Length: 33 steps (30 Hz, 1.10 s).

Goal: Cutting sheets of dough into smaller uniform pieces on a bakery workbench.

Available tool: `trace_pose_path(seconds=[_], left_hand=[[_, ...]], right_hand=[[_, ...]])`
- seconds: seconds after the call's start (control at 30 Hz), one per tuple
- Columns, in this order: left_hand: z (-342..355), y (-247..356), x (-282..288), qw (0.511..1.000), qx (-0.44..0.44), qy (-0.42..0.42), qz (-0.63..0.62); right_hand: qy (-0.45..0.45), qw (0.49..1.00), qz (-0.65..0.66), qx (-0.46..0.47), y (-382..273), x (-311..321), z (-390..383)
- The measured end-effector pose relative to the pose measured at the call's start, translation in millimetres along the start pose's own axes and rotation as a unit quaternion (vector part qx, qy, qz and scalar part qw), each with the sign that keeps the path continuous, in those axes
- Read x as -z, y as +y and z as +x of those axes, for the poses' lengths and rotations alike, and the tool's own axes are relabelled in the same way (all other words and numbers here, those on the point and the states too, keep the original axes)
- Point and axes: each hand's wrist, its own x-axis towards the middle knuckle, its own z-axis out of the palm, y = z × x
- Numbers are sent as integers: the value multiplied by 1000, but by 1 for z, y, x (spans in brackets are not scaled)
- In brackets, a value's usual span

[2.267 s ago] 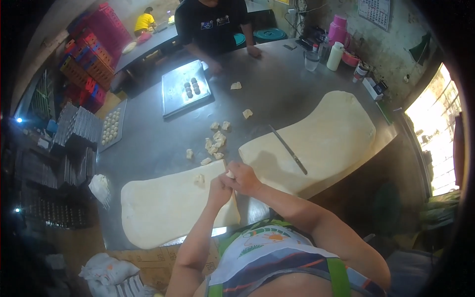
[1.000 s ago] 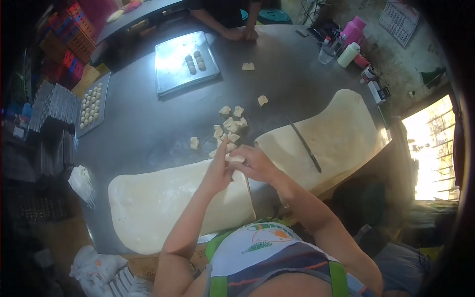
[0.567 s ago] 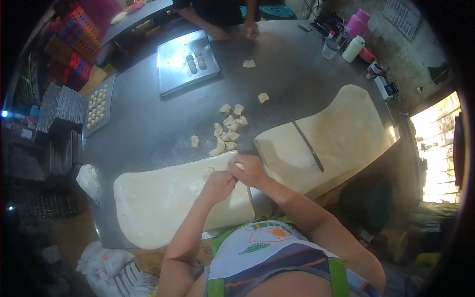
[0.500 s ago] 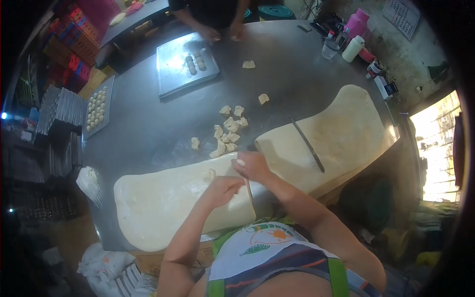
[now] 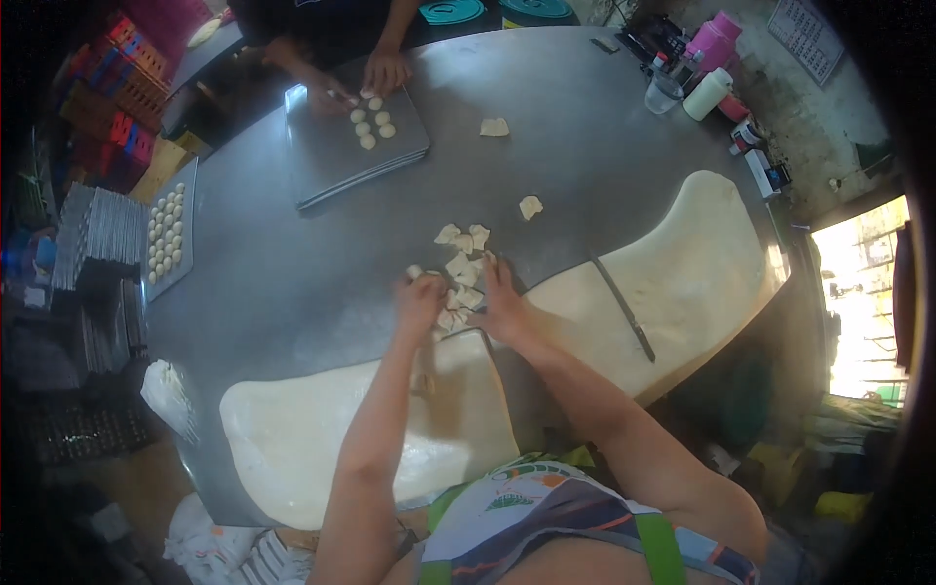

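My left hand is curled at the near left edge of the pile of cut dough pieces, fingers closed on a small pale piece of dough. Just right of it my right hand has its fingers stretched out, touching the pile. Below my forearms lie two thick dough slabs, the left one and the right one; a long knife rests across the right slab. Loose pieces lie farther up the steel table.
Opposite, a co-worker's hands are at a metal tray with dough balls. Another tray of balls sits at left beside stacked trays and plastic crates. Bottles and containers line the back right.
My hands have separated and moved forward from the left slab's edge to the pile, the right one opening. The co-worker's hands have moved left and down onto the metal tray.
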Motion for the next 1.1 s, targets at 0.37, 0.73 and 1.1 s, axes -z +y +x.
trace_pose_path(seconds=[0.37,0.73,1.1], left_hand=[[100,117,95,942,-47,-158,-292],[-35,-4,49,947,-151,-266,95],[-30,-4,55,981,43,-187,-40]], right_hand=[[299,948,98,52,-11,91,173],[-168,981,84,46,-2,21,44],[-289,918,-33,270,-31,-68,-88]])
